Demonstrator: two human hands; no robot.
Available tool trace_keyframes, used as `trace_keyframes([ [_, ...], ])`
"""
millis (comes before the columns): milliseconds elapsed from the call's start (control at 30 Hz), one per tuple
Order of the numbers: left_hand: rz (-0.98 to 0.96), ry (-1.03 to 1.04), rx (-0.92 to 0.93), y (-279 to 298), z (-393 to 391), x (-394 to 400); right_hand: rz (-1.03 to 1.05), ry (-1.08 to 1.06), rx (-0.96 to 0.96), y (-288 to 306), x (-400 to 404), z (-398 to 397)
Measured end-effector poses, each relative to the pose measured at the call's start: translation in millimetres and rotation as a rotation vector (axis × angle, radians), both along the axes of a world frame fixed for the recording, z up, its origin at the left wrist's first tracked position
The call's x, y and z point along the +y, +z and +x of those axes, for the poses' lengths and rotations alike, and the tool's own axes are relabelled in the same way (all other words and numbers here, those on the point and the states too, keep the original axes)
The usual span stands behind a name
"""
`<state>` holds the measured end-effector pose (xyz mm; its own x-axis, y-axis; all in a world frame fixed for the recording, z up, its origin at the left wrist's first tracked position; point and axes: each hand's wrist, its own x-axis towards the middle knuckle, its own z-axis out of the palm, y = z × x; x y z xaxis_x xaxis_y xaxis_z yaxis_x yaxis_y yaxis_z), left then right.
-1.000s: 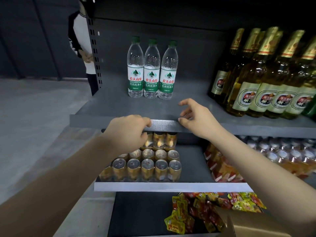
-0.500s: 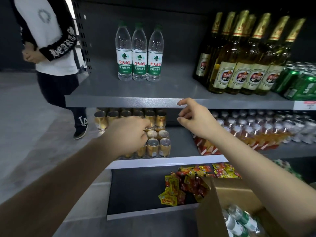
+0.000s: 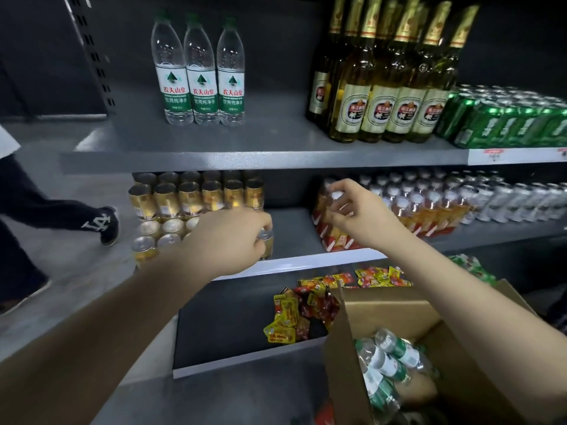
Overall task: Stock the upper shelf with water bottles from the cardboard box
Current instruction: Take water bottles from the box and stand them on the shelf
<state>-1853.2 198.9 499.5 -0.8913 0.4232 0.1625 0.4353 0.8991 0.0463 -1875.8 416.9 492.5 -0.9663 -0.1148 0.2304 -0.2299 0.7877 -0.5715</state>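
Cardboard box (image 3: pixel 392 305) beneath empty hands (image 3: pixel 352 210)

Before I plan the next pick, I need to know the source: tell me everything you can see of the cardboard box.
The cardboard box is plain brown, open at the top, its flaps raised. It sits at the lower right, in front of the bottom shelf of snack packets, partly cut off by the frame edge. Inside, several clear water bottles with green and white labels lie on their sides, heaped. The right forearm passes above it; neither hand touches it.
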Motion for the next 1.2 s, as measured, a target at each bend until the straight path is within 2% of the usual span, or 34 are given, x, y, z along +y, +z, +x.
trace_keyframes([
  [733,0.015,0.053,-0.071,-19.8,47.1,191.2,0.092,0.023,-0.112,-37.0,197.1,40.6],
  [1000,0.038,0.024,-0.119,-45.6,60.5,225.7,0.103,-0.004,-0.185,-69.0,240.3,52.8],
  [1200,0.136,-0.042,-0.113,-68.8,64.6,233.7,0.111,-0.047,-0.233,-100.1,252.8,60.9],
])
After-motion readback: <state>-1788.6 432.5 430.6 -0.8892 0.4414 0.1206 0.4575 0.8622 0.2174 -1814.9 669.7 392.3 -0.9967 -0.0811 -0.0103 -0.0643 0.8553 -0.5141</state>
